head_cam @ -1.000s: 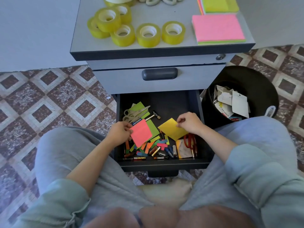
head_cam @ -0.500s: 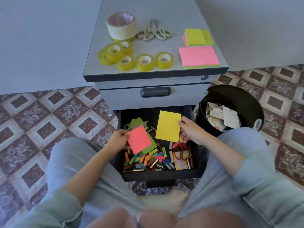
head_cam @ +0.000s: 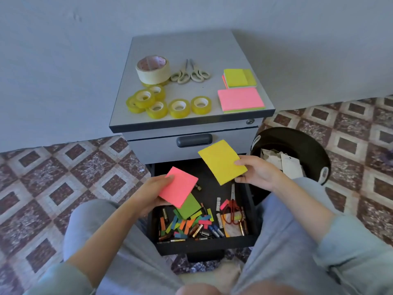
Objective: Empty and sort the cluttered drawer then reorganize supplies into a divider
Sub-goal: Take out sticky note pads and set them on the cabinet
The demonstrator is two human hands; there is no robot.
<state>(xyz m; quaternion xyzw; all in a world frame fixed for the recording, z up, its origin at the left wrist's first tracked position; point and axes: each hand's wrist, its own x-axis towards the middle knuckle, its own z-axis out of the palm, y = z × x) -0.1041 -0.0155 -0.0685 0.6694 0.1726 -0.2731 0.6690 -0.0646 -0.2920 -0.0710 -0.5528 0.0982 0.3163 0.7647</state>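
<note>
Two sticky-note pads held above the open drawer

At lower centre of the frame, the left grip point(head_cam: 148, 192) grasps a pink pad point(head_cam: 180, 186) by its left edge, thumb on top, and the right grip point(head_cam: 257, 173) pinches a yellow pad point(head_cam: 221, 161) by its right edge, a little higher and to the right. Both pads hang over the open drawer point(head_cam: 204, 245), which holds a green pad point(head_cam: 189, 205), coloured paper strips, batteries point(head_cam: 196, 229) and red-handled scissors point(head_cam: 232, 207). On the counter point(head_cam: 191, 47) at upper centre sit tape rolls point(head_cam: 178, 107), masking tape point(head_cam: 153, 69), pale scissors point(head_cam: 189, 74) and stacked note pads point(head_cam: 241, 100). A black bin point(head_cam: 297, 143) with paper scraps stands to the right.
</note>
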